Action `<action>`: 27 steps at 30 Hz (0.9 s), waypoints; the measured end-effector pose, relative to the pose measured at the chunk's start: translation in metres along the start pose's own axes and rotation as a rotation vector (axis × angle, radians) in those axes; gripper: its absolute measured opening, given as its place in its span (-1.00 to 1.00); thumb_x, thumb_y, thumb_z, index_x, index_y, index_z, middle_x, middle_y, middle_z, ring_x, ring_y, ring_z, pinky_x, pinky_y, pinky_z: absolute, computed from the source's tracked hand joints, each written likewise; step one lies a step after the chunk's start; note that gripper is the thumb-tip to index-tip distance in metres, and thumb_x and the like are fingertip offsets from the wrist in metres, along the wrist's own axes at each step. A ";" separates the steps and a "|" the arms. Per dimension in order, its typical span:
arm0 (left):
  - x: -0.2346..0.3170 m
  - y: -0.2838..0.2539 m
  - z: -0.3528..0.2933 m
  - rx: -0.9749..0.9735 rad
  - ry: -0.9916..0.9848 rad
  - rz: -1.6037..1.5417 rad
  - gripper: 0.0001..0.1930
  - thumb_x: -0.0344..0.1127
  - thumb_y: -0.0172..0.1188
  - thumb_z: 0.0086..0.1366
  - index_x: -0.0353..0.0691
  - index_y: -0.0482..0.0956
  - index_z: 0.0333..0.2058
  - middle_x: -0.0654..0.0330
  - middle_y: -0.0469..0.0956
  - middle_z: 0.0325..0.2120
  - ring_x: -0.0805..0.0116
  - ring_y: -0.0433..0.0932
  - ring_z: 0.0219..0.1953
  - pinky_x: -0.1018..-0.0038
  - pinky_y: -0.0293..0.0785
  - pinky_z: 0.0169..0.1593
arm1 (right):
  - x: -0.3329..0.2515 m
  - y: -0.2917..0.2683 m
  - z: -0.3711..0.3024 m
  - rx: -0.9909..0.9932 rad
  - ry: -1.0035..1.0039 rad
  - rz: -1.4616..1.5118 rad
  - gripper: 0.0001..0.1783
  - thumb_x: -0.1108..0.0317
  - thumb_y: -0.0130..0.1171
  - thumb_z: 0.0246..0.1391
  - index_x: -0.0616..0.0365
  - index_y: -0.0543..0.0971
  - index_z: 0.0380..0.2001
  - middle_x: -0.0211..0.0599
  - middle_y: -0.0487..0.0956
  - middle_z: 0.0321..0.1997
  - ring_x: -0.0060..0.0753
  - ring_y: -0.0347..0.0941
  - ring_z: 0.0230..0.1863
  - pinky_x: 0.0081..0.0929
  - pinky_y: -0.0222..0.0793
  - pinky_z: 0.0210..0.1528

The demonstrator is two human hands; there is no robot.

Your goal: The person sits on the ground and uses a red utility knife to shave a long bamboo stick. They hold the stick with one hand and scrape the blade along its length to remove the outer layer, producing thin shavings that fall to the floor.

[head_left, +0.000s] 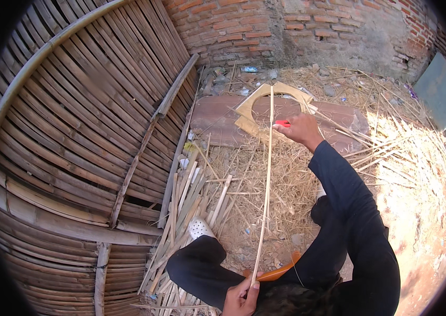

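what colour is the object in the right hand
The object in the right hand looks red where visible, in the head view.

A brick wall (pixel 228 26) backs partly sunlit, apparently earthen ground (pixel 412 237)

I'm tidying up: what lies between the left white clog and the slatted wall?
Piled pale strips lie between the clog and the wall, in the head view.

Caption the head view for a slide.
A long pale strip runs from the left hand toward a round-holed board; the right hand holds a red object beside the strip.
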State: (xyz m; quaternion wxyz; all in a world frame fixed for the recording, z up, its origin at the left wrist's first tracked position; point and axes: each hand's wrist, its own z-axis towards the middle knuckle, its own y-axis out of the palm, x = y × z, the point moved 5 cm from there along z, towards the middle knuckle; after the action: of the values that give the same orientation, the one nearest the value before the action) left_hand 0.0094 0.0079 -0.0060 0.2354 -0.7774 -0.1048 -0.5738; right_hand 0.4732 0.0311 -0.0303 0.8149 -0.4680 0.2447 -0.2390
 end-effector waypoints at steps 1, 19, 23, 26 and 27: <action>0.002 -0.001 -0.002 0.004 -0.009 0.002 -0.72 -0.23 -0.04 0.43 -0.34 0.53 -0.17 0.38 0.19 -0.65 0.63 0.14 -0.54 0.56 0.10 -0.52 | 0.002 -0.001 -0.001 0.003 -0.026 -0.012 -0.16 -0.56 -0.06 -0.08 0.07 0.69 -0.60 -0.14 0.53 -0.69 -0.12 0.54 -0.56 -0.19 0.37 -0.55; -0.028 -0.029 -0.051 0.054 -0.255 -0.267 -0.64 -0.15 0.06 0.41 -0.26 0.50 0.04 0.52 0.21 -0.73 0.74 0.10 -0.71 0.67 0.00 -0.61 | 0.158 0.037 -0.022 -0.159 0.811 0.128 -0.06 -0.47 -0.15 0.05 0.34 0.61 -0.15 0.25 0.56 -0.08 0.20 0.50 0.00 -0.06 0.38 0.02; -0.053 -0.036 -0.030 0.027 -0.221 -0.537 -0.62 -0.18 0.06 0.41 -0.32 0.44 0.06 0.50 0.18 -0.73 0.70 0.08 -0.72 0.64 0.03 -0.62 | 0.204 0.117 -0.084 -0.703 0.548 -0.159 -0.10 -0.42 -0.05 0.02 0.26 0.54 0.02 0.11 0.50 0.10 0.09 0.43 0.14 -0.12 0.31 0.13; -0.053 -0.038 -0.017 0.012 -0.173 -0.691 -0.68 -0.29 0.01 0.42 -0.37 0.46 0.03 0.36 0.25 -0.73 0.61 0.16 -0.72 0.57 0.12 -0.60 | 0.167 0.099 -0.074 -0.769 0.440 -0.106 -0.21 -0.36 0.02 0.03 0.20 0.58 -0.08 -0.02 0.56 0.02 -0.01 0.49 0.06 -0.14 0.36 0.08; -0.051 -0.036 -0.013 -0.002 -0.152 -0.727 -0.68 -0.34 -0.03 0.43 -0.41 0.43 0.06 0.40 0.20 -0.73 0.64 0.12 -0.71 0.60 0.08 -0.59 | 0.159 0.087 -0.062 -0.582 0.471 -0.039 -0.25 -0.35 0.04 0.03 0.21 0.61 -0.18 0.00 0.60 -0.07 -0.01 0.53 -0.02 -0.14 0.39 0.01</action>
State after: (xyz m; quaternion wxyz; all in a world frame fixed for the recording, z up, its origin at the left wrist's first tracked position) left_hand -0.0336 0.0387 -0.0421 0.0067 -0.7301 -0.3908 -0.5606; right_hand 0.5703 -0.0678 -0.1618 0.5645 -0.6168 0.4740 -0.2761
